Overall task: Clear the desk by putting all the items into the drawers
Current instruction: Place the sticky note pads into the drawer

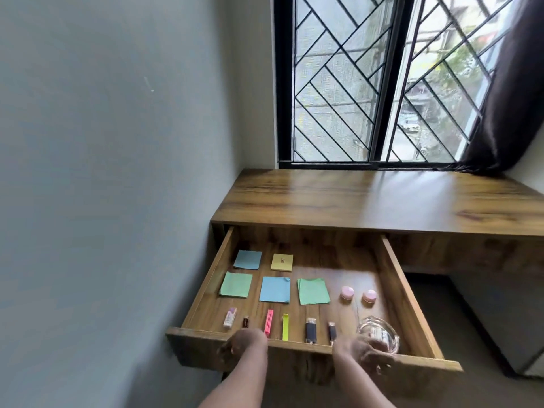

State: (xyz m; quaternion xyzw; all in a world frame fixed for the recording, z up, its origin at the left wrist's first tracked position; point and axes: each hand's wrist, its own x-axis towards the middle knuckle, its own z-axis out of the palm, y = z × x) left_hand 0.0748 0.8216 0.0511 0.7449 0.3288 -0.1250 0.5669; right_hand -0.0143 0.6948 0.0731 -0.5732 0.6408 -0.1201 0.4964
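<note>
A person's two bare forearms are showing at the bottom of the view. The left forearm (235, 384) and the right forearm (357, 387) are both appearing uncovered from the lower edge to the wrist. The left grip (241, 344) and the right grip (365, 353) are appearing blurred. Small pale glints are showing at the fingers (232, 351), too smeared to tell nails from jewellery.

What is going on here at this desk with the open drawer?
A person holds the front edge of the open drawer with the left hand and the right hand. Inside lie coloured sticky notes, an eraser, two pink round cases and a glass bowl, set in rows. The drawer is not yet pushed shut.
</note>
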